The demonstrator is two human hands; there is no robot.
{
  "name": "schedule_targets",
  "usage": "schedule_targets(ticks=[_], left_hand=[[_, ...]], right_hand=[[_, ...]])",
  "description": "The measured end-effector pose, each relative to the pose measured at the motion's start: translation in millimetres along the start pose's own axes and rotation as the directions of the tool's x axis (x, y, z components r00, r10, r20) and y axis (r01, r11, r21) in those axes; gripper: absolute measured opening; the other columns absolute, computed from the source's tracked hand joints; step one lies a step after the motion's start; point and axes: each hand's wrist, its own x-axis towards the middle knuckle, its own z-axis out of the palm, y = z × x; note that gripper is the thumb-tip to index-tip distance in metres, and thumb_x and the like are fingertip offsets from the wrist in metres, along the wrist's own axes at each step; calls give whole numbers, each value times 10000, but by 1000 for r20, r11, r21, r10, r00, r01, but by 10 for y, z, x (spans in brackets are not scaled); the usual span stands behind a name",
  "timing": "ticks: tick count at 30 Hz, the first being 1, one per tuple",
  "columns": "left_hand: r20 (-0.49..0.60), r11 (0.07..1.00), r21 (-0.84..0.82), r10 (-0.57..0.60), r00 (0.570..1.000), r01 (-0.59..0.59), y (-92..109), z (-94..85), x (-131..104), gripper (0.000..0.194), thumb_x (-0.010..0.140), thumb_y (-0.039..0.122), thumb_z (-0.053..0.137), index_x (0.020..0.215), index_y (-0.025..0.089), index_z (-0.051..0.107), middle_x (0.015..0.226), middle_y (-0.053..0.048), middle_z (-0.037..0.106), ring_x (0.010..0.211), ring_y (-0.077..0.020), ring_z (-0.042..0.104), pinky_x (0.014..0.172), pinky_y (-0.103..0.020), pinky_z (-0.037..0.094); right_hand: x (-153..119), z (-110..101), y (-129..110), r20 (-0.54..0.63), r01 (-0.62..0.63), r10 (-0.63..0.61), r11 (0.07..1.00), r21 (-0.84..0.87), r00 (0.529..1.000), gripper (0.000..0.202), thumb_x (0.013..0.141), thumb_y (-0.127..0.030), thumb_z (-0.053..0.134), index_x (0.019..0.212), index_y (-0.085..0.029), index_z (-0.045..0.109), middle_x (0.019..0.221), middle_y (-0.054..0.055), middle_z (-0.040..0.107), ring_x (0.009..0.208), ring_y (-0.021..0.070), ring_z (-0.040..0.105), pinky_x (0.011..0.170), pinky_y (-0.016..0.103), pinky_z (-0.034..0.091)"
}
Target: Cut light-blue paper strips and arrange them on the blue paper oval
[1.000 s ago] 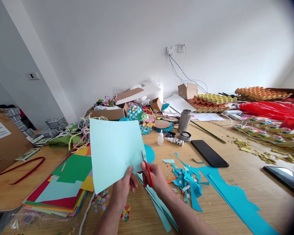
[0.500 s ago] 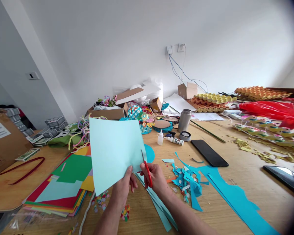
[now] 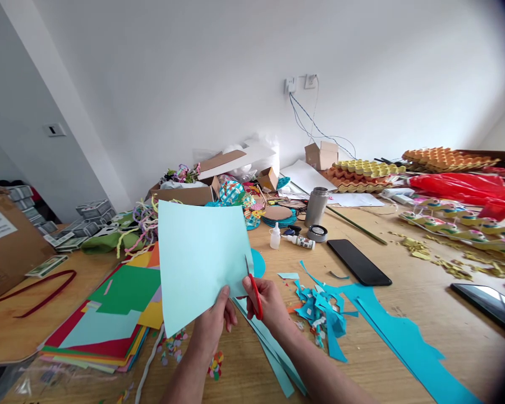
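A pale aqua sheet of paper (image 3: 202, 258) is held up over the table, pinched at its lower edge by my left hand (image 3: 216, 314). My right hand (image 3: 267, 303) grips red-handled scissors (image 3: 257, 297), whose blades point up along the sheet's right edge. Pale aqua paper strips (image 3: 273, 353) lie on the table below my hands. Behind the sheet's right side, part of a blue paper disc (image 3: 258, 262) shows. To the right of my right hand lies a heap of blue paper scraps (image 3: 324, 314).
Stacked coloured paper (image 3: 109, 320) lies left. A glue bottle (image 3: 275, 237), grey metal flask (image 3: 317, 206) and black phone (image 3: 359, 262) stand or lie beyond the right hand. Long blue offcuts (image 3: 404, 336) stretch to the right front; egg trays (image 3: 362, 174) are at the back.
The sheet has shifted slightly to the right and turned a little. The scissors have moved slightly with it, near its right edge. My left hand keeps its hold.
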Motion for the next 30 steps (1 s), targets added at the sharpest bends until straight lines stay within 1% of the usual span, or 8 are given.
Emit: schedule_targets(ticks=[9, 14, 21, 26, 30], left_hand=[[12, 1000, 2, -3, 1000, 3, -15, -5, 10, 561, 731, 619, 604, 412, 166, 518, 366, -7, 487, 331, -81, 400, 337, -204, 278], [39, 1000, 0, 1, 999, -1, -43, -11, 16, 545, 733, 611, 613, 432, 163, 533, 369, -4, 493, 338, -85, 405, 335, -205, 274], [43, 1000, 12, 0, 999, -1, -80, -23, 25, 562, 742, 623, 594, 428, 160, 534, 362, -5, 491, 334, -80, 398, 336, -205, 267], [37, 1000, 3, -7, 999, 7, -65, -20, 17, 549, 729, 622, 607, 440, 160, 535, 365, -2, 494, 334, -80, 399, 334, -202, 269], [11, 1000, -20, -4, 1000, 5, -44, -8, 13, 533, 708, 620, 628, 453, 162, 534, 363, 4, 489, 334, -83, 403, 328, -202, 266]], right_hand=[[0, 21, 14, -16, -19, 19, 1000, 6, 1000, 629, 692, -785, 506, 561, -170, 524, 345, -42, 457, 282, 82, 408, 326, 200, 268], [-7, 2, 17, -2, 15, -15, 1000, 18, 1000, 624, 730, -754, 503, 571, -154, 558, 359, -40, 471, 301, 77, 432, 338, 186, 284], [13, -16, 34, -1, 19, -19, 1000, 16, 1000, 628, 742, -737, 510, 594, -135, 606, 379, -34, 486, 316, 84, 458, 341, 185, 296], [13, -21, 21, 11, 17, -17, 1000, 13, 1000, 634, 752, -740, 493, 597, -135, 603, 378, -33, 489, 318, 80, 457, 346, 181, 293], [10, -10, -2, 9, -4, 4, 999, 33, 1000, 629, 721, -764, 502, 578, -153, 554, 371, -40, 478, 314, 81, 453, 341, 180, 284]])
